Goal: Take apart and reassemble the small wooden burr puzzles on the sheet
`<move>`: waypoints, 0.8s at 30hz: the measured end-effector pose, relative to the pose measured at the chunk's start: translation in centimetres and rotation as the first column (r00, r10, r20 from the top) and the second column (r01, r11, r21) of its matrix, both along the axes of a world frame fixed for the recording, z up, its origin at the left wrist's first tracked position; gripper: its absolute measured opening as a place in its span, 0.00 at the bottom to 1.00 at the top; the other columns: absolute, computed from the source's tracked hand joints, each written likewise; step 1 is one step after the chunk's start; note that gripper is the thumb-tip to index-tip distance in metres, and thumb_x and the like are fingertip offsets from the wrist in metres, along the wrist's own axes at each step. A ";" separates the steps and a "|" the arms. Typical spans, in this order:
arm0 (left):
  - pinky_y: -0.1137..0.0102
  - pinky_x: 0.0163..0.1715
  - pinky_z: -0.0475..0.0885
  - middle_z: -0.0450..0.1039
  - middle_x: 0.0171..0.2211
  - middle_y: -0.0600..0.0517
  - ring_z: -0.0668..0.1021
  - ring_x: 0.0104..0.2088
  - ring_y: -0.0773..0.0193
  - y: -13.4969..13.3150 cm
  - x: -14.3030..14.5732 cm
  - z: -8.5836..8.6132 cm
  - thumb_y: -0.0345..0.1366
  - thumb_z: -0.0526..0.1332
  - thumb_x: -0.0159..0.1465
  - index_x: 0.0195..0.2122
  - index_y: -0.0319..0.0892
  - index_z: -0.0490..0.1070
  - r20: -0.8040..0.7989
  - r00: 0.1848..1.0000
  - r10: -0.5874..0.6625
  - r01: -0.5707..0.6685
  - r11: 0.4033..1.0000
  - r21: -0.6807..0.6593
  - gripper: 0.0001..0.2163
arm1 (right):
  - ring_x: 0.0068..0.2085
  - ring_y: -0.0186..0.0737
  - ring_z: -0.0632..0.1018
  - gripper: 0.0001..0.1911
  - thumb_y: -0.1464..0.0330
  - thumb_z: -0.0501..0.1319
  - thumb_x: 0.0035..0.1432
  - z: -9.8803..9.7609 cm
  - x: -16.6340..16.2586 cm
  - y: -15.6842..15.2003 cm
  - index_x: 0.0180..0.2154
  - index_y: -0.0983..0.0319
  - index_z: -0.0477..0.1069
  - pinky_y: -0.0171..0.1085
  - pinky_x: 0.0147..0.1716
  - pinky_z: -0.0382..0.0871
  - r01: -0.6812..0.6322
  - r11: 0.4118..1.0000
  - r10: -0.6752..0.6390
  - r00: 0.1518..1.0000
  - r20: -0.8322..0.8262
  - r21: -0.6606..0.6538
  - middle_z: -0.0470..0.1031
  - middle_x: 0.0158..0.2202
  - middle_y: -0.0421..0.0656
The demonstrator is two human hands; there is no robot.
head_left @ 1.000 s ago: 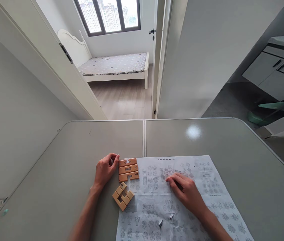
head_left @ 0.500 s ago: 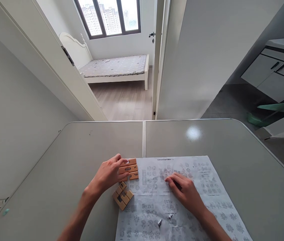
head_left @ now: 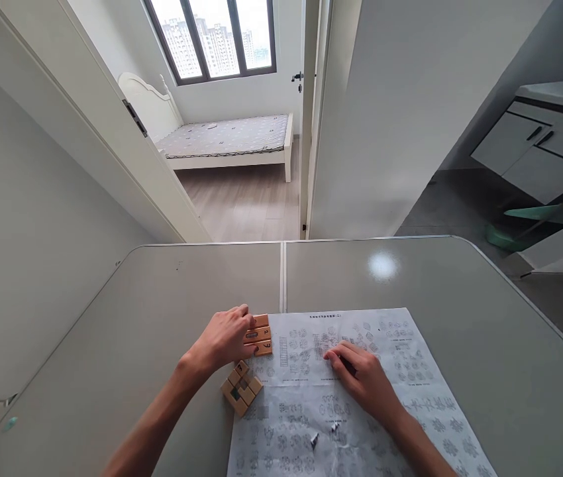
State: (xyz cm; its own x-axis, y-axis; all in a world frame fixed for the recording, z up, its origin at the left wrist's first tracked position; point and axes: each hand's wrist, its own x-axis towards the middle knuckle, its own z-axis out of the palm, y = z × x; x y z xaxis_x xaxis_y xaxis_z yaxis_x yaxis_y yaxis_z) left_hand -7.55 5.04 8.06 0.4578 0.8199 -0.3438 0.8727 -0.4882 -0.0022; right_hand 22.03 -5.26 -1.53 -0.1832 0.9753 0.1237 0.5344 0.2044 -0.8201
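Three numbered wooden puzzle blocks [head_left: 262,334] lie side by side at the upper left corner of a printed instruction sheet [head_left: 291,397]. My left hand [head_left: 226,336] is closed over their left ends, fingertips at the far block and thumb at the near one. Just nearer to me sits a small cluster of joined wooden blocks [head_left: 242,389], one marked 3, partly on the sheet's left edge. My right hand [head_left: 358,374] rests on the sheet's upper middle with its fingers curled together. Nothing shows in it.
The sheet, creased and with two small torn spots [head_left: 314,440], lies on a grey table [head_left: 187,285] with a seam down its middle. Past the table's far edge, a doorway opens onto a bed [head_left: 232,136]. White cabinets [head_left: 534,146] stand at the right.
My left hand has shifted slightly right, and its fingers have closed in on the three blocks. My right hand stays in place on the sheet. The view has tilted a little.
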 end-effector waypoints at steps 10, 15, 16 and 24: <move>0.66 0.30 0.69 0.76 0.35 0.48 0.79 0.33 0.55 0.7 0.5 0.2 0.42 0.65 0.55 0.34 0.45 0.79 0.009 0.998 -0.060 0.060 0.998 0.011 0.10 | 0.32 0.43 0.78 0.21 0.59 0.51 0.76 0.2 0.0 0.0 0.36 0.58 0.76 0.37 0.34 0.71 -0.002 1.000 0.002 1.000 0.002 0.016 0.78 0.32 0.45; 0.65 0.30 0.69 0.76 0.35 0.47 0.79 0.33 0.55 0.8 0.6 0.0 0.42 0.66 0.54 0.35 0.44 0.79 0.010 0.998 -0.066 0.066 0.998 0.020 0.11 | 0.32 0.43 0.79 0.21 0.59 0.51 0.76 0.0 0.0 0.0 0.36 0.59 0.76 0.38 0.34 0.72 -0.007 1.000 0.007 1.000 0.002 0.016 0.78 0.32 0.44; 0.65 0.31 0.69 0.76 0.36 0.47 0.79 0.33 0.55 0.8 0.6 0.0 0.42 0.65 0.54 0.35 0.44 0.79 0.010 0.998 -0.067 0.067 0.998 0.020 0.11 | 0.32 0.43 0.79 0.20 0.59 0.51 0.76 0.0 0.0 0.0 0.35 0.59 0.76 0.38 0.34 0.71 -0.005 1.000 0.005 1.000 0.004 0.018 0.78 0.32 0.44; 0.66 0.31 0.69 0.76 0.36 0.47 0.79 0.33 0.55 0.9 1.3 0.4 0.41 0.66 0.54 0.36 0.44 0.80 0.005 0.997 -0.072 0.072 0.997 0.018 0.10 | 0.33 0.43 0.79 0.19 0.61 0.52 0.76 0.0 -0.1 0.0 0.36 0.58 0.77 0.38 0.34 0.72 -0.002 1.000 0.002 1.000 0.009 0.020 0.78 0.32 0.44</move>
State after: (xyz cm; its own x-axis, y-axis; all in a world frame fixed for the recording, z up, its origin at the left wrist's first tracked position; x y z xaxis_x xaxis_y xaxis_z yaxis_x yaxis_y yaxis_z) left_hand -6.22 5.95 8.48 0.5179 0.7906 -0.3268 0.8352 -0.5499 -0.0067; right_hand 21.96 -5.29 -1.49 -0.1861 0.9722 0.1418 0.5412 0.2219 -0.8111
